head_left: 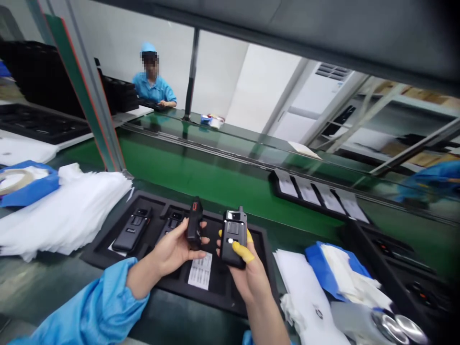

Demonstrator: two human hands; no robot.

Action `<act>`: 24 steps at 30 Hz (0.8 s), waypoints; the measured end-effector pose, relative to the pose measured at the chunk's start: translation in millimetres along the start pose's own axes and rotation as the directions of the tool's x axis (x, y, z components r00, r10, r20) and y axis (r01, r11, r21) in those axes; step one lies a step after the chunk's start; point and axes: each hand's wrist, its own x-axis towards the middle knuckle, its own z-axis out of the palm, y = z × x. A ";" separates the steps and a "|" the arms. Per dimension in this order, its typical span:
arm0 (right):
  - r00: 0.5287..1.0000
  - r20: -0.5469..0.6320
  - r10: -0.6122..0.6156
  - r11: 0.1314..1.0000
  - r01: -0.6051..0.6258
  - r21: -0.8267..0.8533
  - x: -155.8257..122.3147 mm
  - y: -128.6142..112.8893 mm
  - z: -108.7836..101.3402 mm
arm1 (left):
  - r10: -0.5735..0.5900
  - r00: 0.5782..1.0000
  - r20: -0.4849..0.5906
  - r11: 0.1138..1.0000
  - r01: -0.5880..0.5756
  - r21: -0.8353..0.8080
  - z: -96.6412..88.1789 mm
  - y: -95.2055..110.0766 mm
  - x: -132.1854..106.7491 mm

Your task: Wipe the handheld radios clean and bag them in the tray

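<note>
My left hand [168, 251] is closed around a black handheld radio [194, 225], turned edge-on with a red-orange mark near its top. Beside it, my right hand [253, 275], with yellow finger covers on thumb and fingers, grips a second black handheld radio [234, 230] with a stubby antenna, its back facing me. Both are held above a black foam tray [266, 249]. In the tray's left slots lie a radio [132, 231] and another radio [171, 223], partly hidden by my left hand. A printed label sheet [200, 272] lies in a middle slot.
White sleeves [72, 211] are piled at left, near a blue box with tape [46, 179]. At right are white bags [305, 292], a blue box [319, 268], a bottle [359, 321] and another black tray [395, 268]. A co-worker [153, 86] sits beyond the green conveyor [172, 167].
</note>
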 end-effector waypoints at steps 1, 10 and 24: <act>1.000 -0.005 -0.004 1.000 0.004 -0.011 -0.2 3.2 -2.4 | 0.018 1.000 0.021 1.000 -0.018 0.021 -0.7 -2.0 -1.1; 0.993 0.065 -0.101 0.983 0.110 -0.149 -4.9 19.9 -18.6 | 0.092 0.991 0.099 0.966 -0.113 0.233 1.7 -11.7 -6.4; 0.971 0.069 -0.229 0.947 0.238 -0.214 1.7 26.7 -12.4 | 0.108 0.989 0.099 0.948 -0.132 0.288 0.7 -12.1 -2.2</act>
